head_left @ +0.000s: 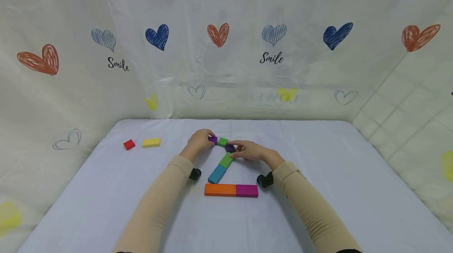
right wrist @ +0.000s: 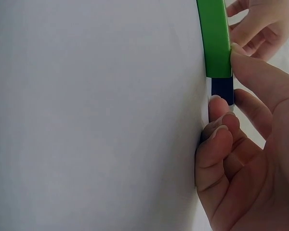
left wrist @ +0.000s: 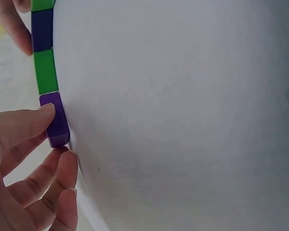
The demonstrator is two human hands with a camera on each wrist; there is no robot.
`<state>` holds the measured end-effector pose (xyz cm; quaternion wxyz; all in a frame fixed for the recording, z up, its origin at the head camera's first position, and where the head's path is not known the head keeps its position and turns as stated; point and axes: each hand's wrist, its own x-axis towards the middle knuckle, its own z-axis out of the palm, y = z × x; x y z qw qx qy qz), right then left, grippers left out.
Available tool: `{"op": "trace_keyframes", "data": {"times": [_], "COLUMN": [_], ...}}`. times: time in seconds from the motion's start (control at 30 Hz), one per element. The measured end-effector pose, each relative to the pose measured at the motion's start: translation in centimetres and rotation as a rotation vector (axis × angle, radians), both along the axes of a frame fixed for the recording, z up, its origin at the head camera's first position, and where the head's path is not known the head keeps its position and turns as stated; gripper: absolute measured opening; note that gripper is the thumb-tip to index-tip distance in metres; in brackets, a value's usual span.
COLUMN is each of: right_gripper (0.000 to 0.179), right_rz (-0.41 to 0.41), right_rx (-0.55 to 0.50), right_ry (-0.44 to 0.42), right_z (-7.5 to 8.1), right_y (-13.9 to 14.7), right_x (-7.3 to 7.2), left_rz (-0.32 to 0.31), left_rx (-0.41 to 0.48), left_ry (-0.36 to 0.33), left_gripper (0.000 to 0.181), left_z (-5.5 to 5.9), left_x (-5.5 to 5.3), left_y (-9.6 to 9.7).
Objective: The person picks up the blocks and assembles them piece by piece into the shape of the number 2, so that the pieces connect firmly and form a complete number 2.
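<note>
My left hand (head_left: 201, 141) pinches a purple block (left wrist: 59, 118), with the thumb on its face. That block stands at the left end of a curved row and touches, or nearly touches, a short green block (head_left: 222, 142). Beside it comes a dark purple block (head_left: 230, 148), which my right hand (head_left: 252, 150) holds between index finger and thumb. In the right wrist view, the right thumb tip also touches the edge of a longer green block (right wrist: 216, 41). This green block lies slanted, end to end with a blue block (head_left: 217, 174).
Below the row, an orange block (head_left: 220, 190) and a magenta block (head_left: 247, 191) lie end to end. A red block (head_left: 129, 144) and a yellow block (head_left: 151, 143) sit apart at the far left. A curtain printed with hearts hangs behind the white-covered table (head_left: 318, 146).
</note>
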<state>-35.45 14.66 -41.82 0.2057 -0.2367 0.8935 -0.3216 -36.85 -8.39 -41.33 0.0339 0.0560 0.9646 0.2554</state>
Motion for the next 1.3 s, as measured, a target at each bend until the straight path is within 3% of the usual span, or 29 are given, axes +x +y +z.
{"op": "trace_keyframes", "data": {"times": [1.3], "right_gripper": [0.062], "right_rz": [-0.015], "right_rx": [0.003], "right_ry": [-0.009], "right_z": [-0.11], "right_y": [-0.02], "right_x": [-0.06], "left_rz": [-0.022], "left_rx": [0.005], "left_ry": [-0.002], "left_gripper": [0.034], "left_z": [-0.04], "left_x": [-0.03], "left_y": [0.01]}}
